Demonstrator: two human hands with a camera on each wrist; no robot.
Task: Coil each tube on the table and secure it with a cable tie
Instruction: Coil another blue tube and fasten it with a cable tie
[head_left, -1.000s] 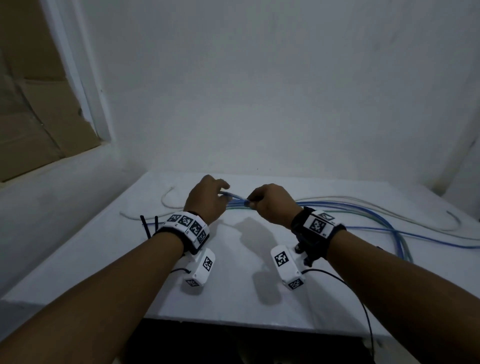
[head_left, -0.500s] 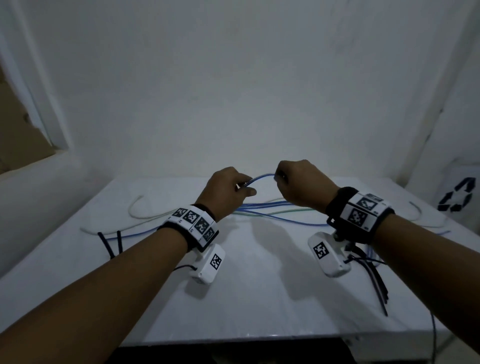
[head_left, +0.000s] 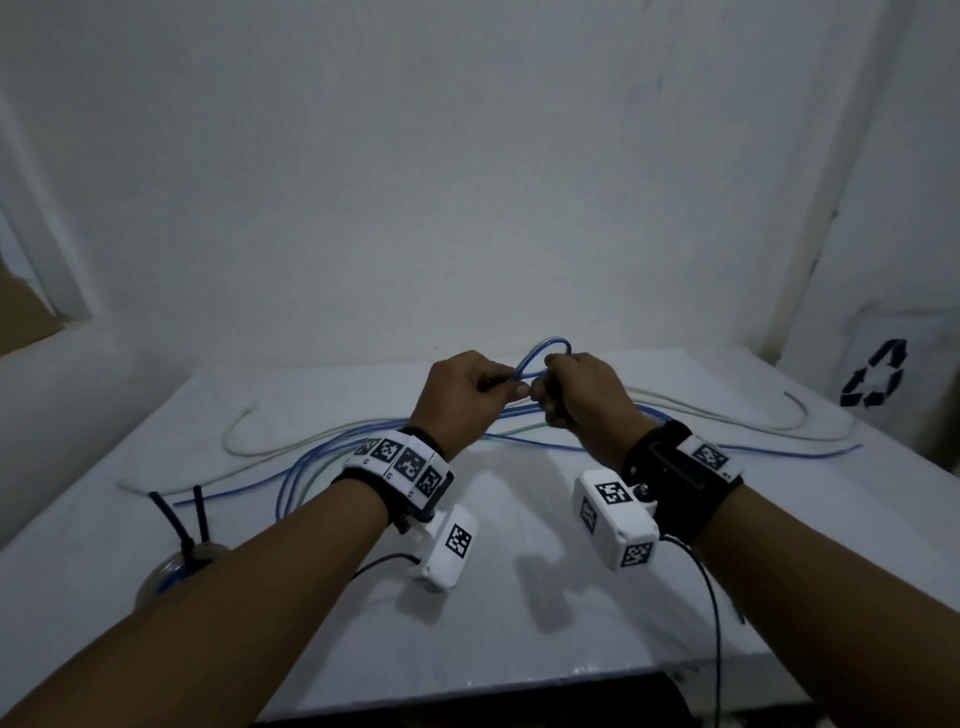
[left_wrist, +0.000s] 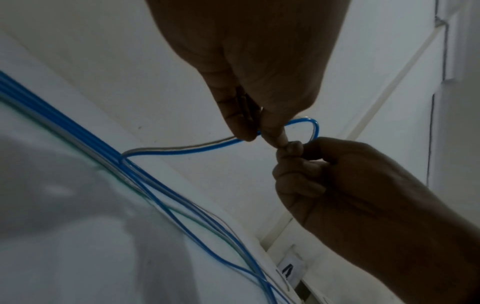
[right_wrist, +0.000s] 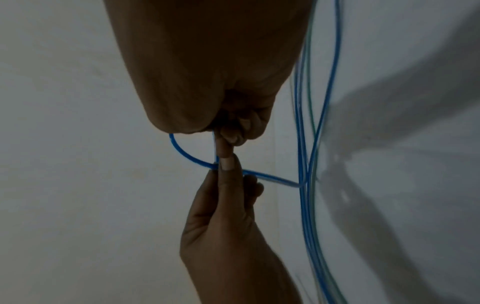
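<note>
Pinching a blue tube (head_left: 545, 347) loop, both hands (head_left: 530, 397) hover mid-table.

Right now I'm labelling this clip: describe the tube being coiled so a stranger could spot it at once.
On the white table, loose blue and pale tubes sprawl along the far half. Above them, at the middle, the left hand and right hand meet. The blue tube pinched between them is the only one lifted and bent into a small loop.

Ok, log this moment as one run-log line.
stage: first loop forming | left hand: pinches blue tube | right hand: grips same tube | loop: raised above table | cable ties: untouched
</note>
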